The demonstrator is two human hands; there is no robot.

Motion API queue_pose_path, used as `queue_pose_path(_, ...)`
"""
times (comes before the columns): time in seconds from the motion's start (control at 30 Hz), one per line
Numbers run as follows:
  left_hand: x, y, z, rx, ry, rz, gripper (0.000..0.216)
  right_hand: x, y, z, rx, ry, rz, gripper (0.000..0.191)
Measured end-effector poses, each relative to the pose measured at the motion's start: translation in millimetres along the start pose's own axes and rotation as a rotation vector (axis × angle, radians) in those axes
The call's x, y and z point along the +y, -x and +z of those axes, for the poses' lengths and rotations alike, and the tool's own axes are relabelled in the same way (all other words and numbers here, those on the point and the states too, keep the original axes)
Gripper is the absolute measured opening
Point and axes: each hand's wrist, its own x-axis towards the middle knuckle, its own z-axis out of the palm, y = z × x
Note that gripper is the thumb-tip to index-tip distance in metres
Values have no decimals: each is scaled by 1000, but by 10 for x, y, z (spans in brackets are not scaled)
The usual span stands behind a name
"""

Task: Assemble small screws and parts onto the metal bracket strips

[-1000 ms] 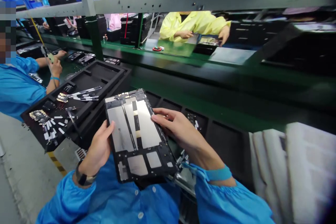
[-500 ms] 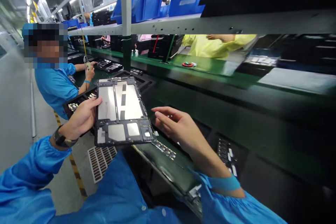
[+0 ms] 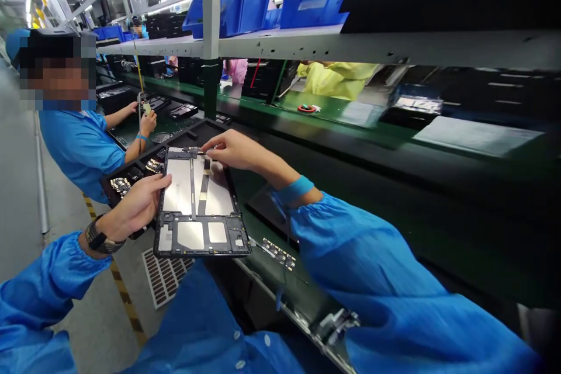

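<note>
My left hand (image 3: 137, 203) grips the left edge of an opened tablet housing (image 3: 179, 190), its thumb lying on the rim. The housing has silver metal plates in a black frame, with a dark flex cable (image 3: 203, 188) running down the middle. My right hand (image 3: 236, 151) reaches across the housing's top edge. Its thumb and index finger are pinched together at the small parts along that edge; anything between them is too small to make out. A strip of small circuit boards (image 3: 279, 254) lies on the bench below the housing.
A black tray (image 3: 204, 128) with circuit boards (image 3: 120, 186) sits behind the housing. To the left, a co-worker in blue (image 3: 79, 137) handles a tool on a yellow cord. Blue bins (image 3: 248, 7) stand on the shelf (image 3: 307, 45) above the green bench (image 3: 372, 187).
My right hand has moved from beside the housing, up and left, to its top edge. The housing has shifted slightly down and left in view, still in my left hand.
</note>
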Motion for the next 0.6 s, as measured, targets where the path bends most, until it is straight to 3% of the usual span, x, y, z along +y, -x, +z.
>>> queue_pose_path(0.2, 232, -212, -50, 27, -7, -15, 29, 219, -2, -150, 107, -576, 92, 14)
queue_pose_path(0.4, 588, -684, -78, 90, 85, 137, 46, 446, 376, -368, 189, -812, 81, 17)
queue_pose_path(0.6, 770, -1071, -84, 153, 151, 92, 41, 671, 908, -477, 218, -820, 137, 23)
